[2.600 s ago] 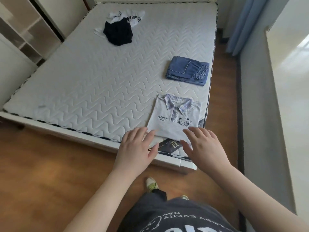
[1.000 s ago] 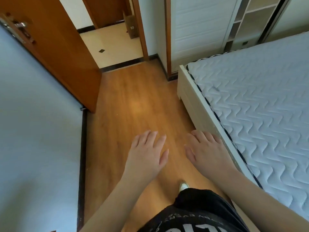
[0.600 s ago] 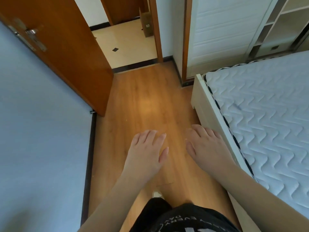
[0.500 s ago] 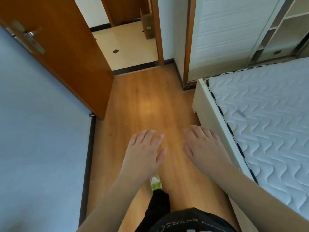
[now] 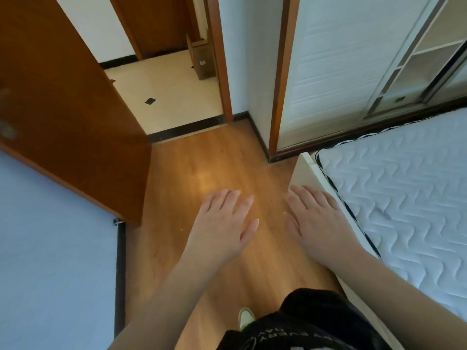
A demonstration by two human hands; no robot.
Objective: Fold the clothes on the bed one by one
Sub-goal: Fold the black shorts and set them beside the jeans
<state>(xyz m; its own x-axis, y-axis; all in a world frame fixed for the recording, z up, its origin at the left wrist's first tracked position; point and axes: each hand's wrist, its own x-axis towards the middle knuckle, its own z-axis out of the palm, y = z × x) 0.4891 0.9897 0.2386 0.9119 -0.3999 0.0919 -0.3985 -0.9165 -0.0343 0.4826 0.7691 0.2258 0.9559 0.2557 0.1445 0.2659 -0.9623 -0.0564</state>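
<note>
**Clothes out of frame, both hands free beside the bed**

Clothes to be folded do not show anywhere in this view, so where they lie on the bed cannot be told from here. The left hand [image 5: 222,223], at centre frame, hangs over the floor with fingers straight and slightly spread, holding nothing. The right hand [image 5: 316,221], just right of it, is likewise flat and empty, its outer edge overlapping the bed's pale frame in the picture; whether it touches cannot be told.

As a judgement only: garments should be light, limp and shapeless when lifted, not fragile, and best pinched at shoulder seams or hem corners with both hands so the cloth hangs flat before folding.

Filling the right side is the bed [image 5: 404,198], a white mattress quilted in soft wavy stitching with dark-and-white piping at its edge. The wooden floor [image 5: 214,160] at centre is smooth, warm-toned plank with a glossy sheen. An open door [image 5: 63,117] of polished brown wood fills the upper left, and a wardrobe [image 5: 341,72] with a ribbed white sliding panel and open shelves stands upper right. A dark printed garment and a shoe tip show at the bottom edge.
</note>
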